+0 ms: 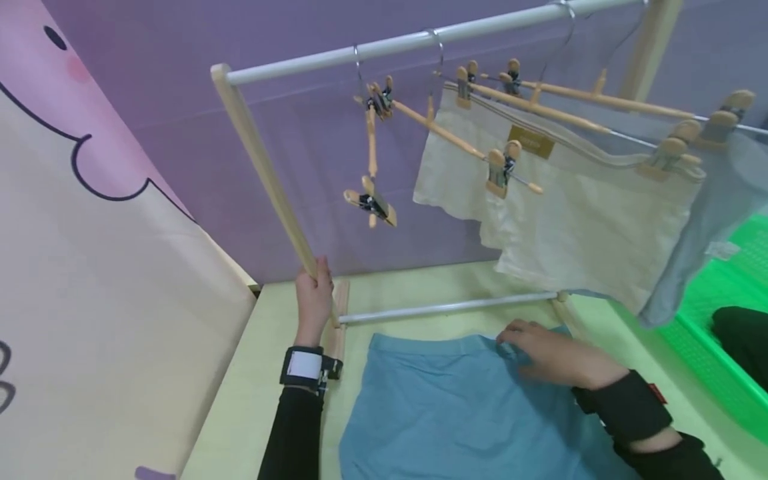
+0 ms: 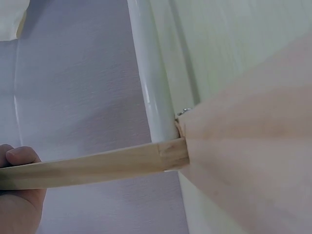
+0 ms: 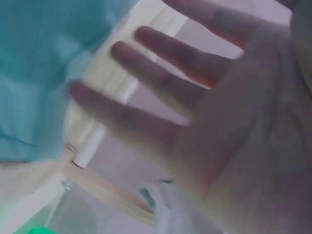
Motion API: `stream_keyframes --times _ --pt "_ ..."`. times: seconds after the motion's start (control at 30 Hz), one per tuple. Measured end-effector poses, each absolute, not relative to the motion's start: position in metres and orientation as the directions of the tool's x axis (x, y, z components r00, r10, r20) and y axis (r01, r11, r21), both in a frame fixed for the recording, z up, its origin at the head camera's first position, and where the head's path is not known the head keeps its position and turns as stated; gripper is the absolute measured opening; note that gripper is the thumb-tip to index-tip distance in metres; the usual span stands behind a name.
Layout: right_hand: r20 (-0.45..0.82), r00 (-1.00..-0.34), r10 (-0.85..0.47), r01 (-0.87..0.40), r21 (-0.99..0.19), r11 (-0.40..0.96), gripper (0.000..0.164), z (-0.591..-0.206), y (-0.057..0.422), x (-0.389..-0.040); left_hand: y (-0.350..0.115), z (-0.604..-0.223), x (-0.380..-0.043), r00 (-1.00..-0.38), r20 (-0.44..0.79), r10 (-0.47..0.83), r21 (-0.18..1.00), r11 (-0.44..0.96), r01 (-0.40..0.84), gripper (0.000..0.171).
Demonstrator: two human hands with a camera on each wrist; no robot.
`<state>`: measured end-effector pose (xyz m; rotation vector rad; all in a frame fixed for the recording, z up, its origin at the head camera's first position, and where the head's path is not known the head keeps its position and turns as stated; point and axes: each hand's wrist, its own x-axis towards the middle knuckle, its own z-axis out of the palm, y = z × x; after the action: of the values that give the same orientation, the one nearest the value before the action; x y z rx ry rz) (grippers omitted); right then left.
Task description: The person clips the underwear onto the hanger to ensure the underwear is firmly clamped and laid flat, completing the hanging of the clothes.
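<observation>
My left hand (image 1: 313,300) grips the wooden upright (image 1: 264,167) of a clothes rack near its foot. In the left wrist view, its fingers (image 2: 23,155) wrap that upright beside the white lower bar (image 2: 153,78). A blue garment (image 1: 444,407) with a waistband is spread flat on the table, in front of the lower bar. Over its waistband, toward the right end, is my right hand (image 1: 561,357), palm down. The right wrist view is blurred but shows this hand (image 3: 219,112) with fingers extended and spread, the blue cloth (image 3: 39,73) beyond the fingertips.
Bare clip hangers (image 1: 456,137) hang from the rack's top bar (image 1: 396,47). Farther right, white shorts (image 1: 564,207) and a grey-blue garment (image 1: 678,273) are clipped up. A green basket (image 1: 720,380) with dark cloth stands right of the pale table (image 1: 234,400).
</observation>
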<state>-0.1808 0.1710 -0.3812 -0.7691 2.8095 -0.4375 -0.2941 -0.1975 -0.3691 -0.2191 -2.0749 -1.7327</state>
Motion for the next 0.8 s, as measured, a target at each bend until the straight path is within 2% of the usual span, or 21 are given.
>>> stream_keyframes --times 0.17,0.3,0.4,0.53,0.67,0.8 --pt "0.072 -0.887 -0.457 -0.453 -0.334 0.826 0.049 -0.354 0.166 -0.185 -0.197 -0.37 -0.295 -0.893 0.427 -0.143 0.894 0.215 0.393 0.037" --pt "0.21 -0.897 -0.389 -0.442 -0.42 0.793 0.059 -0.325 0.159 -0.186 -0.197 -0.37 -0.294 -0.892 0.425 -0.152 0.893 0.232 0.386 0.037" --pt "0.305 -0.88 -0.365 -0.473 -0.476 0.741 0.063 -0.305 0.153 -0.189 -0.196 -0.37 -0.293 -0.894 0.419 -0.16 0.896 0.233 0.378 0.035" --pt "0.46 -0.818 -0.344 -0.557 -0.49 0.67 0.063 -0.287 0.145 -0.193 -0.196 -0.369 -0.293 -0.899 0.408 -0.161 0.902 0.226 0.369 0.033" --pt "0.582 -0.763 -0.281 -0.631 -0.577 0.519 0.064 -0.272 0.135 -0.194 -0.197 -0.374 -0.298 -0.898 0.408 -0.165 0.902 0.226 0.369 0.034" --pt "0.663 -0.735 -0.143 -0.677 -0.707 0.203 0.06 -0.259 0.124 -0.195 -0.197 -0.376 -0.3 -0.903 0.396 -0.169 0.909 0.213 0.359 0.034"
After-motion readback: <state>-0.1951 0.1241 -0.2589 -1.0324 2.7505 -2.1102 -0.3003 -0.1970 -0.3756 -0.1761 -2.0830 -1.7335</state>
